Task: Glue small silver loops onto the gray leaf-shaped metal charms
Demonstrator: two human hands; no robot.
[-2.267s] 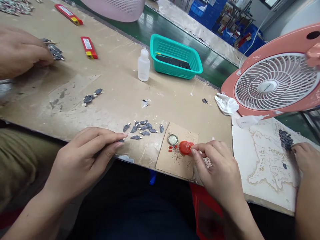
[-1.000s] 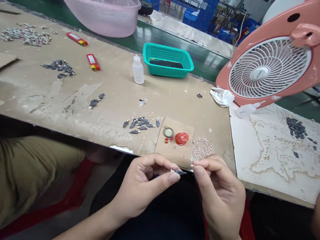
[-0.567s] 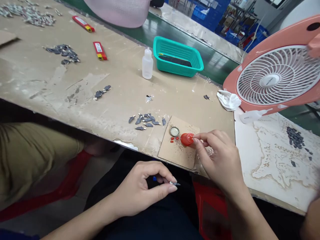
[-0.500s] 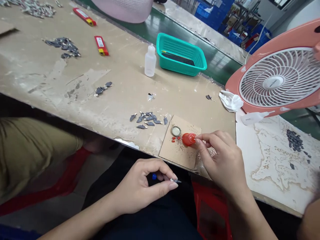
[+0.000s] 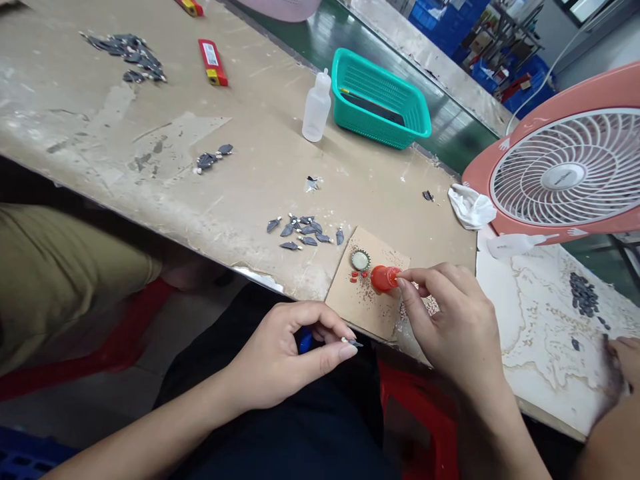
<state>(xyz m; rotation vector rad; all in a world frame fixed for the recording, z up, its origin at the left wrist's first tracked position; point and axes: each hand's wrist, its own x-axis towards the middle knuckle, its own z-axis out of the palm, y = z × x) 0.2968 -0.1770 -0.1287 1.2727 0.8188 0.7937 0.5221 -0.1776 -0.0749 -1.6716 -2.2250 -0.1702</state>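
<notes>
A small dark charm (image 5: 354,343) is clamped between thumb and forefinger of the left hand (image 5: 285,357), off the desk (image 5: 250,173) edge. The fingers (image 5: 416,277) of the right hand (image 5: 455,327) are pinched together, touching the red cap (image 5: 383,279); a bottle cap (image 5: 360,259) lies just beyond it.

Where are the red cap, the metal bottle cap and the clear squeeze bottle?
red cap (image 5: 383,279): head view, its side wall.
metal bottle cap (image 5: 360,259): head view, its pale inside.
clear squeeze bottle (image 5: 315,117): head view, its body.
</notes>
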